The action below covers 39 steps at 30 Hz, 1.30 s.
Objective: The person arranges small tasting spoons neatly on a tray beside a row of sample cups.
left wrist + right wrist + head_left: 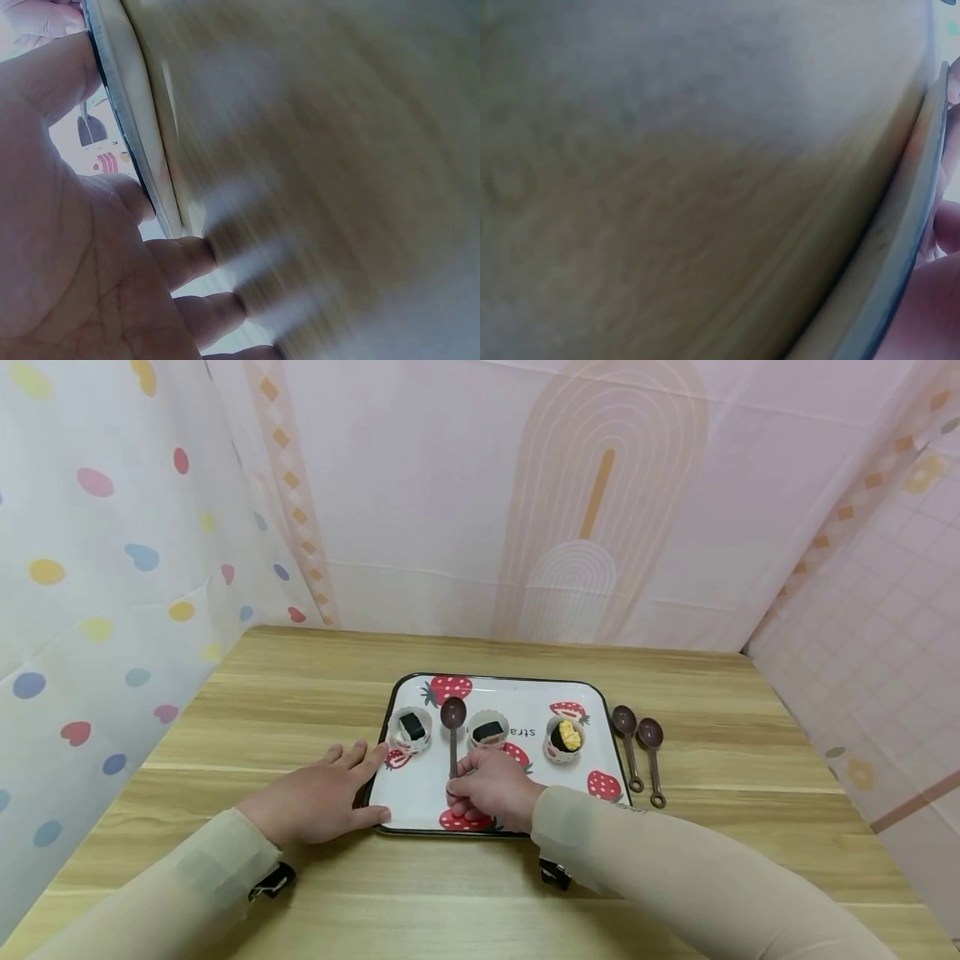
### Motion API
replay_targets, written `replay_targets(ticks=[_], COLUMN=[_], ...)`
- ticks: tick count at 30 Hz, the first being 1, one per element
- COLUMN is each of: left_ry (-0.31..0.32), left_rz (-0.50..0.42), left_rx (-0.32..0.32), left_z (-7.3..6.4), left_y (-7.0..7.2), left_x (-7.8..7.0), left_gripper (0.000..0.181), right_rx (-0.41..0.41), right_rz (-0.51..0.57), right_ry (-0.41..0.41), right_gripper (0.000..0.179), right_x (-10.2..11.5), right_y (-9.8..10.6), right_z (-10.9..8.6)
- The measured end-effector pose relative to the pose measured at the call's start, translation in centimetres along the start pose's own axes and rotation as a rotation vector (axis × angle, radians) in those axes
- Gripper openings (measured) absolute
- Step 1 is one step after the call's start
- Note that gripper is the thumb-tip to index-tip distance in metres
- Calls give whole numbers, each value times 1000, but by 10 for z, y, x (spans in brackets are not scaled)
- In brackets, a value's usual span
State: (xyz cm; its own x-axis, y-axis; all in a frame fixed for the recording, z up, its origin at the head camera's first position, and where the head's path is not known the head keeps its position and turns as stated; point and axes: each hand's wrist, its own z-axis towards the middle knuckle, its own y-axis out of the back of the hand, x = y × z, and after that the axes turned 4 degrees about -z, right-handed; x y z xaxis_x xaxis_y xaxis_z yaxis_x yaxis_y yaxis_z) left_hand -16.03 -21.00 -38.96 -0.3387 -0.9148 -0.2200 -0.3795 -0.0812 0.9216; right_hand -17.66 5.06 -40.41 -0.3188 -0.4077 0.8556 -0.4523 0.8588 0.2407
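My right hand (495, 785) pinches the handle end of a brown spoon (453, 714), its bowl pointing away between two paper cups on a white strawberry-print tray (412, 806). The left paper cup (420, 745) holds a rice piece with a dark wrap; the middle cup (480, 727) holds a similar dark-topped piece. At the right, another cup (558, 756) carries a dark roll topped with yellow. My left hand (318, 797) lies with fingers spread at the tray's left edge, thumb and index finger at the rim. In the left wrist view its palm (67, 262) shows beside the tray's edge.
Two more brown spoons, one (624, 722) nearer the tray and one (651, 735) farther right, lie on the wooden table (735, 760) to the tray's right. Patterned curtains (420, 510) hang behind the table and along both sides.
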Motion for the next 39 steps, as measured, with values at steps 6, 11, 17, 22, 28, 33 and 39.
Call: replay_targets(ticks=[6,11,17,22,28,33,39], left_ry=[6,2,3,4,12,12,12], left_rz=[-6,-8,-7,-9,-8,-4,-1], left_rx=[5,0,0,-2,9,7,5], left_z=[1,1,0,1,0,0,2], left_y=[-1,-3,-3,-3,-2,0,-1], left_x=[1,2,1,1,0,-1,-1], left_gripper=[102,103,103,102,103,103,103], right_rx=[-15,-22,-20,-24,-26,-34,-42], right_rz=[-17,-29,-35,-41,-51,-55,-60], right_ry=[0,1,-4,-10,-20,-19,-25], right_gripper=[6,6,5,6,7,9,10], right_x=[1,0,1,1,3,3,4], right_y=[-2,-3,-4,-4,-4,-4,-3], right_z=[-1,0,1,1,1,1,1])
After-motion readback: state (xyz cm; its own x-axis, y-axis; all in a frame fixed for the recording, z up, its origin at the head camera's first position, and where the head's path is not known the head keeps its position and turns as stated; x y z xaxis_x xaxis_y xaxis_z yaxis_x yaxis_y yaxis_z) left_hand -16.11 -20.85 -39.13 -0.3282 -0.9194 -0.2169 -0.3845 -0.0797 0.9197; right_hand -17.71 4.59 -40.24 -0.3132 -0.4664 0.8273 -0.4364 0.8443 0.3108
